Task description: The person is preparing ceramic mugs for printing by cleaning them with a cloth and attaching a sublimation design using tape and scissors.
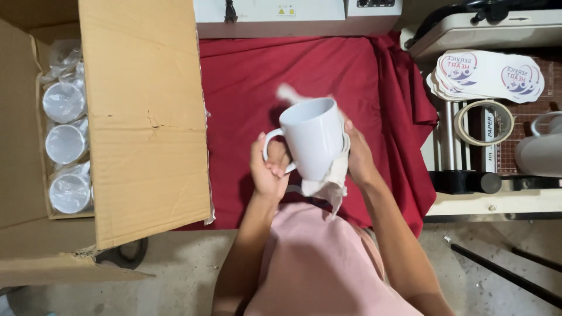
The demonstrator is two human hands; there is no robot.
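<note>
A plain white mug is held tilted above a table draped in red cloth. My left hand grips the mug by its handle, fingers through the loop. My right hand presses a white cloth against the mug's right side; the cloth hangs below the mug and a blurred corner shows above the rim.
An open cardboard box at the left holds several plastic-wrapped white mugs. At the right a bench carries a stack of printed paper cutouts, a tape roll, and another white mug's edge. A grey machine stands behind.
</note>
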